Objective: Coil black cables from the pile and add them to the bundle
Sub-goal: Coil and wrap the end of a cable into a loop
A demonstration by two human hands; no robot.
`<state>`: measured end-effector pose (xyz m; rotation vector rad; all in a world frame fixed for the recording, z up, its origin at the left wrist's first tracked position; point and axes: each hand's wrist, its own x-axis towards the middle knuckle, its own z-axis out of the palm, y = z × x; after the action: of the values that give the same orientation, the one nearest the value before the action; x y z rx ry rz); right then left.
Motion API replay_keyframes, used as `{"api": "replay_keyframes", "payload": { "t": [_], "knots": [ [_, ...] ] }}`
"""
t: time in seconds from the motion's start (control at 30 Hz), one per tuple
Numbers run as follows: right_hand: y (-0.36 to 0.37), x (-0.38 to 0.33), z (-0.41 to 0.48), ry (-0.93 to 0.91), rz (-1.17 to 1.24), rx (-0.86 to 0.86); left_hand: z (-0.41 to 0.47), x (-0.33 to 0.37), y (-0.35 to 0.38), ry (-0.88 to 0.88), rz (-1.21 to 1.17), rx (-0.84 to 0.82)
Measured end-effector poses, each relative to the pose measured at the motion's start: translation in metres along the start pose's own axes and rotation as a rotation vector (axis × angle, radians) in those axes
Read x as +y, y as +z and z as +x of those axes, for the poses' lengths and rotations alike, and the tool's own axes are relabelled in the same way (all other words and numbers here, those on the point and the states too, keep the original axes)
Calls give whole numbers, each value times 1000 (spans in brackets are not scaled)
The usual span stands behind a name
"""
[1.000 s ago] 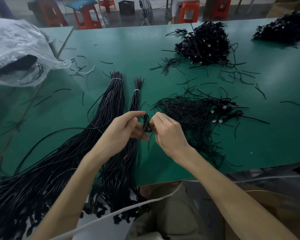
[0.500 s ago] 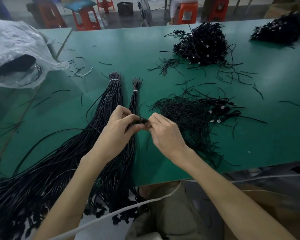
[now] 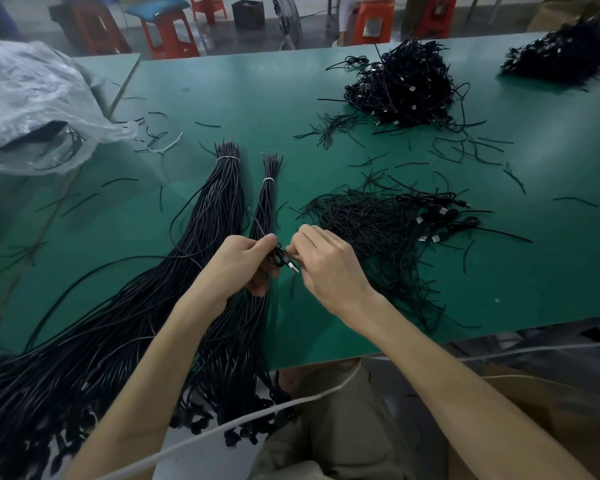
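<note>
A small coiled black cable [image 3: 280, 257] with a silver plug sits between my hands above the green table [image 3: 257, 95]. My left hand [image 3: 238, 266] grips the coil, fingers curled round it. My right hand [image 3: 326, 263] pinches the cable at its plug end. To the right lies a flat pile of loose black cables [image 3: 378, 230]. Under my left hand run two tied bundles of straight cables, a thick one [image 3: 215, 202] and a thin one [image 3: 265, 202], stretching toward the front-left edge. A heap of coiled cables [image 3: 406, 84] sits at the back.
A clear plastic bag [image 3: 32, 98] lies at the far left. Another black cable heap [image 3: 565, 53] is at the back right corner. Short black scraps litter the table. Red stools [image 3: 168, 32] stand beyond it. A white cord [image 3: 222, 427] crosses my lap.
Both hands have kept working the small coil in place; the coil has turned from upright to tucked in my left hand, and its silver plug now shows.
</note>
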<state>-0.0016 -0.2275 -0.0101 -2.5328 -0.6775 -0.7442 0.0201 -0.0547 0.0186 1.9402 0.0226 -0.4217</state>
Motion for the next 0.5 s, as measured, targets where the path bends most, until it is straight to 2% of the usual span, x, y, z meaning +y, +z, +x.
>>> {"api": "replay_keyframes", "payload": {
  "t": [0.13, 0.3, 0.4, 0.5],
  "knots": [
    [-1, 2, -1, 51, 35, 51, -6, -8, -2, 73, -133, -73],
    [1, 1, -4, 90, 49, 20, -10, -14, -8, 186, -226, -144],
    [0, 1, -5, 98, 56, 0, -12, -14, -8, 337, -90, -183],
    [-1, 1, -5, 88, 42, -4, -10, -14, -7, 405, 137, -91]
  ]
}}
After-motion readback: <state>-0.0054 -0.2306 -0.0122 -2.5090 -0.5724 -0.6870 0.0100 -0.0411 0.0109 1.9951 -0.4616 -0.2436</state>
